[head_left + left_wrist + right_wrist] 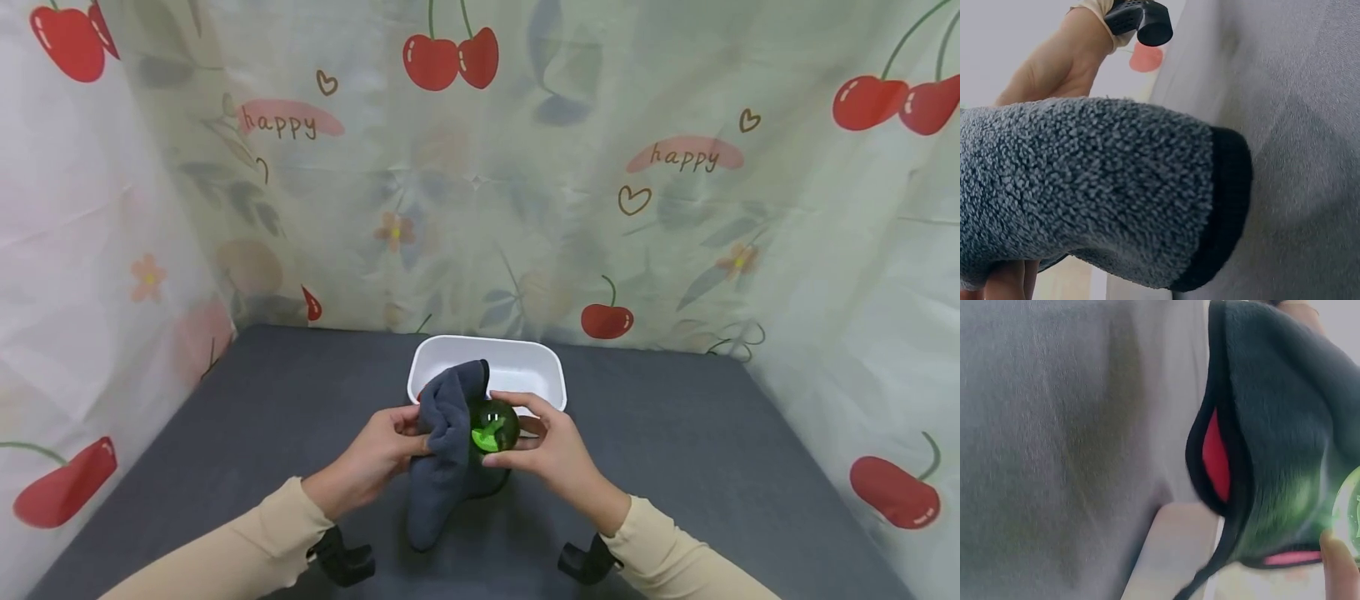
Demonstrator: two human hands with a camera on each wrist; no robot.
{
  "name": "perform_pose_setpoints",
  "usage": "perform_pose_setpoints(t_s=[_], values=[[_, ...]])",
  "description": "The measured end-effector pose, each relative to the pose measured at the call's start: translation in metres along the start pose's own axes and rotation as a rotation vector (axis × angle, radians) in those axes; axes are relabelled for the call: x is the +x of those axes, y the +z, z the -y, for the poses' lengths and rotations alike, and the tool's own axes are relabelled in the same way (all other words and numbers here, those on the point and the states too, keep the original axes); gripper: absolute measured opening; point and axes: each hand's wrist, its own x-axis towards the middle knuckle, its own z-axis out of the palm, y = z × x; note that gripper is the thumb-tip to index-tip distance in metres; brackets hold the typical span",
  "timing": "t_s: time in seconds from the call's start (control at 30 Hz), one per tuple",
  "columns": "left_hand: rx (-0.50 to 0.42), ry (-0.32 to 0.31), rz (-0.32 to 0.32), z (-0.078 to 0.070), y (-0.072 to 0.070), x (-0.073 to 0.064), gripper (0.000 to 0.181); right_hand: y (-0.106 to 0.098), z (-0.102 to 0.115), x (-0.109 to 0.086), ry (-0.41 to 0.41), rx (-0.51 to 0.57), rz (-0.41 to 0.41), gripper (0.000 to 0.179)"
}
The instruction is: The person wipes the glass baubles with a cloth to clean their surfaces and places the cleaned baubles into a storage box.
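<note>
A dark grey fleecy cloth [444,442] with black edging hangs in folds from my left hand [378,454], pinched between thumb and fingers. My right hand [551,442] grips a see-through green ball [497,423] with a brighter green piece inside, thumb below and fingers around the far side. The ball sits against the cloth's right side. Up close in the left wrist view, the cloth [1085,181] shows a nubby pile and a black band. In the right wrist view, pink shows inside the cloth's [1279,425] edge, and the ball [1352,515] is partly cut off.
A white rectangular tray [551,354] stands on the dark grey table [645,417] just behind the hands; the cloth and fingers hide part of its contents. Black wrist mounts [345,560] hang below both sleeves. A cherry-printed curtain [480,208] surrounds the table's back and sides.
</note>
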Motion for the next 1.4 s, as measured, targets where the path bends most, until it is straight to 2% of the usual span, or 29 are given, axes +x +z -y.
perform_pose_setpoints(t_s=[0.17,0.33,0.47,0.67,0.8,0.9,1.03,1.13,1.23,1.4], values=[[0.062,-0.002,-0.062,-0.011,-0.017,-0.014,0.053,-0.012,-0.006,0.008,0.01,-0.043,-0.06,0.071],[0.149,0.0,-0.163,-0.033,-0.04,-0.032,0.062,-0.03,-0.015,0.021,0.052,-0.092,-0.122,0.068],[0.249,0.022,-0.23,-0.05,-0.061,-0.044,0.067,-0.045,-0.022,0.035,0.11,-0.129,-0.138,0.069],[0.484,0.04,-0.309,-0.065,-0.089,-0.053,0.066,-0.061,-0.028,0.057,0.242,-0.211,-0.128,0.07],[0.646,0.024,-0.329,-0.069,-0.102,-0.051,0.069,-0.067,-0.034,0.07,0.322,-0.308,-0.11,0.067],[0.827,-0.006,-0.326,-0.069,-0.108,-0.046,0.072,-0.067,-0.039,0.076,0.349,-0.417,-0.085,0.064],[1.082,-0.039,-0.284,-0.065,-0.11,-0.037,0.074,-0.063,-0.042,0.084,0.356,-0.56,-0.046,0.065],[1.211,-0.057,-0.235,-0.056,-0.104,-0.026,0.068,-0.059,-0.043,0.089,0.364,-0.617,-0.032,0.066],[1.304,-0.073,-0.194,-0.043,-0.094,-0.016,0.06,-0.056,-0.046,0.093,0.378,-0.655,-0.02,0.064],[1.389,-0.097,-0.114,-0.022,-0.073,-0.007,0.052,-0.054,-0.052,0.096,0.396,-0.698,0.008,0.059]])
